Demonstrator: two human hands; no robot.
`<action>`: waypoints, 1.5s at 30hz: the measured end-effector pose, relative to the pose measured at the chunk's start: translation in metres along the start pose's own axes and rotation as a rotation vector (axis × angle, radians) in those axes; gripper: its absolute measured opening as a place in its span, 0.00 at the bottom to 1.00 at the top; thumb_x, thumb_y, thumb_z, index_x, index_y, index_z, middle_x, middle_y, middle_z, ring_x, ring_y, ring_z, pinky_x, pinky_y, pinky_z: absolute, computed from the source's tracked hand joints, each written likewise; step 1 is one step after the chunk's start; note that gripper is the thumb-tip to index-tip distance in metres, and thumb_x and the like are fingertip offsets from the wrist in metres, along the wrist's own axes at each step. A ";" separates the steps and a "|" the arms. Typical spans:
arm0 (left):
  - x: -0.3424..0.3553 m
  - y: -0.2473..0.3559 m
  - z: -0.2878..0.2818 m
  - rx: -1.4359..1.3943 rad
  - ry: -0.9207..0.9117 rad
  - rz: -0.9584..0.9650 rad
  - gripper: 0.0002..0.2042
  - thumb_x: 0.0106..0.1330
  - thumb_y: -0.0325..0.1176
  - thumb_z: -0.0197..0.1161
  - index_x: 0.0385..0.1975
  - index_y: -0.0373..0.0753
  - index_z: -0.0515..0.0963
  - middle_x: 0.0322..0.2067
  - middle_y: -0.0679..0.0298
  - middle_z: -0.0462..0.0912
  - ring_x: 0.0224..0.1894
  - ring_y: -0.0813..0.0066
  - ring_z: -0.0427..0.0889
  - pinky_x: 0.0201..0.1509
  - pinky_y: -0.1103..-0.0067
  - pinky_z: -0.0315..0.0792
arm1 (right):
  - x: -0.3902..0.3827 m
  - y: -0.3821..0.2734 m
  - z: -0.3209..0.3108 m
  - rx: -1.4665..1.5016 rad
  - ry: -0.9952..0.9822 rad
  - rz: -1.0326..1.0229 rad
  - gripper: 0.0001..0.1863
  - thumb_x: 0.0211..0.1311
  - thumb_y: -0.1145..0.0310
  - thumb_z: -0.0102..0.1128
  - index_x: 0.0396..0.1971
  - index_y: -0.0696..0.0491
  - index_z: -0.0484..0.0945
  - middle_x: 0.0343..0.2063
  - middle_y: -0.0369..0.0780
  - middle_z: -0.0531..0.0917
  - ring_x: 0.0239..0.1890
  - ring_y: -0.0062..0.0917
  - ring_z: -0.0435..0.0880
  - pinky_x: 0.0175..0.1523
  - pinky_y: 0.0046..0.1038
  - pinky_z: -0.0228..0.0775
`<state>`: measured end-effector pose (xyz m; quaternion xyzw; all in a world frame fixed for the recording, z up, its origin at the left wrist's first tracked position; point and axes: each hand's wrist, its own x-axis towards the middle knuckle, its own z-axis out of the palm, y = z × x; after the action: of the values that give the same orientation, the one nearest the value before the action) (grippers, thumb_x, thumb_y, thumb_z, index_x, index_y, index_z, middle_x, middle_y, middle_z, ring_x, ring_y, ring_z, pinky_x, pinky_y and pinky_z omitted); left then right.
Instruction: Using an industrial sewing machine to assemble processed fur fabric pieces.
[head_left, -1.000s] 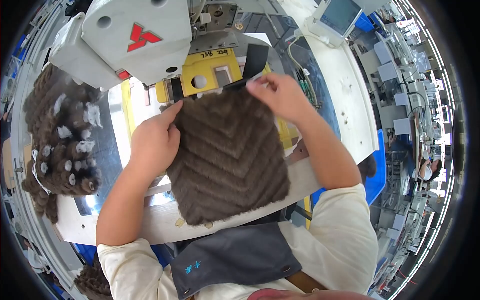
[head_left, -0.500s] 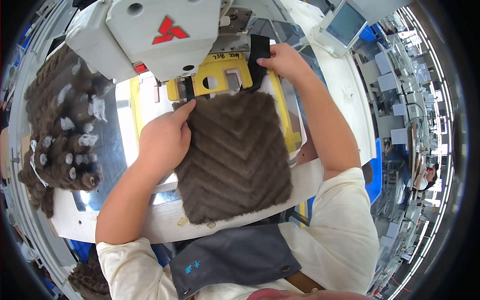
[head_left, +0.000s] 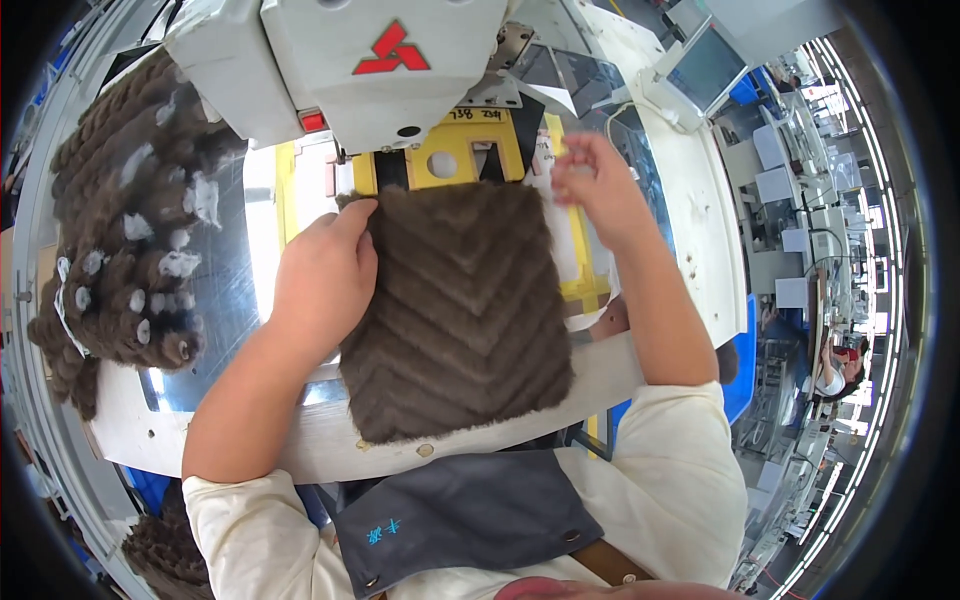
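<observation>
A square panel of dark brown fur fabric point(head_left: 460, 320) with chevron ridges lies before me, its far edge at a yellow template point(head_left: 441, 165). My left hand point(head_left: 325, 265) is at the panel's far left corner, fingers curled and the index finger and thumb at the edge; the underside of that grip is hidden. Off the panel's far right corner hovers my right hand point(head_left: 605, 190), slightly blurred, fingers loosely bent and apart with nothing in them. A black strip point(head_left: 540, 105) lies beyond the template's right side.
A white sewing machine head point(head_left: 400, 70) overhangs the template. On the left, a tied stack of brown fur pieces point(head_left: 125, 220) rests on the table. A screen point(head_left: 705, 70) stands at the far right, a blue bin point(head_left: 740, 375) beside the table. Another person point(head_left: 840, 370) sits farther right.
My right hand has let go of the black strip and drawn back toward me. The left hand stays at the fur panel's corner. The view has shifted slightly.
</observation>
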<state>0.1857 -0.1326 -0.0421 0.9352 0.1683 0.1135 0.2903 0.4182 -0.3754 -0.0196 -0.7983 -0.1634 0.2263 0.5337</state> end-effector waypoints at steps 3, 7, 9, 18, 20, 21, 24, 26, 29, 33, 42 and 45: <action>0.007 0.000 0.001 -0.009 -0.041 -0.022 0.16 0.69 0.26 0.61 0.56 0.38 0.80 0.36 0.48 0.85 0.39 0.46 0.84 0.46 0.61 0.77 | -0.031 0.003 0.006 0.059 -0.113 0.099 0.25 0.64 0.73 0.65 0.60 0.56 0.70 0.49 0.40 0.79 0.45 0.24 0.81 0.48 0.27 0.78; 0.008 0.013 -0.008 -0.040 -0.022 0.033 0.16 0.70 0.27 0.61 0.56 0.38 0.80 0.38 0.48 0.85 0.39 0.47 0.84 0.47 0.61 0.77 | -0.065 0.008 -0.001 0.172 -0.141 0.176 0.24 0.66 0.67 0.69 0.58 0.54 0.72 0.47 0.40 0.80 0.36 0.22 0.81 0.40 0.28 0.74; 0.010 0.007 -0.005 -0.048 -0.023 0.012 0.16 0.71 0.28 0.61 0.57 0.38 0.80 0.39 0.47 0.85 0.40 0.46 0.84 0.48 0.61 0.77 | -0.070 -0.020 0.015 0.031 -0.143 0.241 0.23 0.66 0.67 0.68 0.58 0.53 0.72 0.42 0.40 0.82 0.34 0.23 0.81 0.39 0.29 0.73; 0.004 0.011 0.000 0.013 -0.019 -0.025 0.16 0.72 0.28 0.59 0.58 0.39 0.79 0.38 0.47 0.85 0.40 0.44 0.84 0.48 0.60 0.77 | -0.051 -0.008 0.023 -0.627 -0.095 -0.076 0.19 0.65 0.66 0.65 0.54 0.54 0.76 0.29 0.49 0.84 0.36 0.46 0.84 0.44 0.42 0.75; 0.004 0.003 0.003 0.037 0.047 -0.026 0.16 0.72 0.28 0.60 0.58 0.38 0.79 0.37 0.46 0.85 0.39 0.45 0.84 0.47 0.60 0.77 | -0.041 -0.012 0.026 -0.596 -0.110 -0.064 0.19 0.66 0.65 0.65 0.54 0.55 0.77 0.32 0.50 0.85 0.39 0.49 0.85 0.47 0.45 0.74; 0.005 0.000 0.002 0.059 0.112 -0.023 0.16 0.72 0.29 0.61 0.57 0.37 0.78 0.36 0.46 0.85 0.38 0.45 0.85 0.46 0.60 0.78 | -0.039 -0.015 0.029 -0.592 -0.114 -0.067 0.19 0.66 0.65 0.65 0.54 0.55 0.77 0.32 0.50 0.85 0.39 0.49 0.85 0.47 0.45 0.74; 0.010 -0.003 -0.006 0.070 0.164 -0.105 0.16 0.72 0.31 0.63 0.56 0.33 0.79 0.36 0.45 0.86 0.37 0.47 0.85 0.45 0.62 0.78 | -0.037 -0.020 0.035 -0.663 -0.102 -0.054 0.20 0.67 0.64 0.64 0.55 0.57 0.77 0.35 0.52 0.86 0.43 0.51 0.85 0.50 0.46 0.75; 0.009 -0.008 -0.006 0.078 0.179 -0.046 0.16 0.72 0.32 0.63 0.55 0.33 0.79 0.37 0.45 0.86 0.37 0.47 0.86 0.44 0.62 0.79 | -0.038 -0.011 0.038 -0.714 -0.025 -0.204 0.22 0.67 0.64 0.64 0.57 0.59 0.76 0.38 0.53 0.87 0.45 0.52 0.85 0.53 0.47 0.75; 0.005 -0.010 -0.003 0.096 0.166 0.032 0.16 0.72 0.32 0.63 0.55 0.32 0.80 0.40 0.44 0.87 0.36 0.47 0.86 0.44 0.62 0.79 | -0.044 -0.005 0.033 -0.745 -0.020 -0.182 0.22 0.67 0.65 0.62 0.57 0.60 0.76 0.40 0.55 0.87 0.47 0.54 0.85 0.55 0.48 0.75; 0.005 0.002 -0.007 0.181 0.010 -0.078 0.15 0.73 0.29 0.60 0.56 0.30 0.79 0.41 0.42 0.86 0.40 0.43 0.86 0.47 0.60 0.79 | -0.038 -0.016 0.031 -0.658 -0.035 -0.149 0.22 0.67 0.66 0.61 0.57 0.61 0.76 0.40 0.55 0.87 0.47 0.54 0.84 0.54 0.48 0.75; 0.027 -0.010 -0.002 0.207 0.046 0.014 0.14 0.73 0.25 0.56 0.56 0.28 0.78 0.42 0.41 0.85 0.45 0.40 0.84 0.51 0.58 0.77 | -0.023 -0.015 0.028 -0.529 -0.057 -0.136 0.22 0.62 0.69 0.64 0.55 0.61 0.77 0.38 0.56 0.86 0.47 0.54 0.84 0.55 0.48 0.75; 0.030 -0.009 0.001 0.197 0.042 0.037 0.15 0.73 0.25 0.55 0.55 0.27 0.78 0.42 0.40 0.85 0.45 0.40 0.84 0.52 0.58 0.77 | -0.019 -0.014 0.026 -0.540 -0.081 -0.135 0.20 0.61 0.70 0.62 0.52 0.61 0.79 0.39 0.56 0.86 0.47 0.54 0.84 0.55 0.48 0.75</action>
<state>0.2118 -0.1150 -0.0447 0.9594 0.1676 0.1214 0.1915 0.3876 -0.3596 -0.0119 -0.8893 -0.2917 0.1702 0.3084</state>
